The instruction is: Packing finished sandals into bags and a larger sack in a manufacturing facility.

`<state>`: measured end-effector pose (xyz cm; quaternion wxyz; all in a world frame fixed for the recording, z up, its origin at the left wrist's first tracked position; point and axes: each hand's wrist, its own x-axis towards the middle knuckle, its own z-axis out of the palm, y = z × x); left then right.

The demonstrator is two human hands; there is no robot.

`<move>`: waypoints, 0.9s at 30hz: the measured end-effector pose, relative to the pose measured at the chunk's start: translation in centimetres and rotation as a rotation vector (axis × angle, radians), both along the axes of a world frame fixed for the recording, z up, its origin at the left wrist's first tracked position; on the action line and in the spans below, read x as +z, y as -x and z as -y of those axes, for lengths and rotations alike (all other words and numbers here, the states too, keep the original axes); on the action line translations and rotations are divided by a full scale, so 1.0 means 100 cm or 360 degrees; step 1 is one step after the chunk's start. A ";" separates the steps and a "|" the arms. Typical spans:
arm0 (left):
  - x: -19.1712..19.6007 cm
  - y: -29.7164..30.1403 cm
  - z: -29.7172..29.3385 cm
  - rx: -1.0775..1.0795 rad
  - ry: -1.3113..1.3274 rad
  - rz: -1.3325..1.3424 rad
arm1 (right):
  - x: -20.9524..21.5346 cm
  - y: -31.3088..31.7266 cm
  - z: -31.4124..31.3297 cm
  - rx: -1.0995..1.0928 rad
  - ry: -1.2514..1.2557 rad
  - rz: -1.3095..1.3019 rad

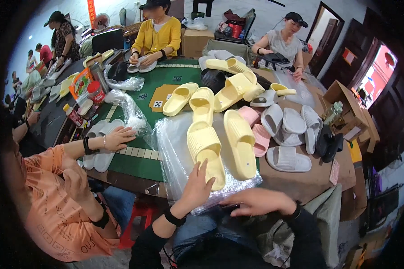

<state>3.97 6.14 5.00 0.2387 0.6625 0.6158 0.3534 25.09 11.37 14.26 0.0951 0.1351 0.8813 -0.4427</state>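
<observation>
My left hand lies against the heel end of a yellow slide slipper, fingers stretched out along its side and not wrapped round it. A second yellow slipper rests just to the right, sole down. Both lie on a stack of clear plastic bags at the table's near edge. Below the second slipper, my right hand hovers by the bags' near edge, fingers extended leftward and nothing visible in them; its palm is hidden. More yellow slippers are heaped just beyond the bags.
Pink slippers, grey slippers and black slippers crowd the right. A co-worker's hand rests near crumpled plastic on the left. Cardboard boxes stand at far right; a phone lies at the right edge.
</observation>
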 end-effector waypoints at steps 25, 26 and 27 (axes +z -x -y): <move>-0.086 0.013 0.036 0.0166 -0.0131 -0.0784 | -0.126 0.179 -0.257 -0.1687 -0.0905 -0.0103; -0.085 0.016 0.038 0.0186 -0.0114 -0.0787 | -0.113 0.189 -0.251 -0.1664 -0.0892 -0.0104; -0.084 0.019 0.041 0.0183 -0.0095 -0.0788 | -0.098 0.199 -0.248 -0.1781 -0.0486 -0.0292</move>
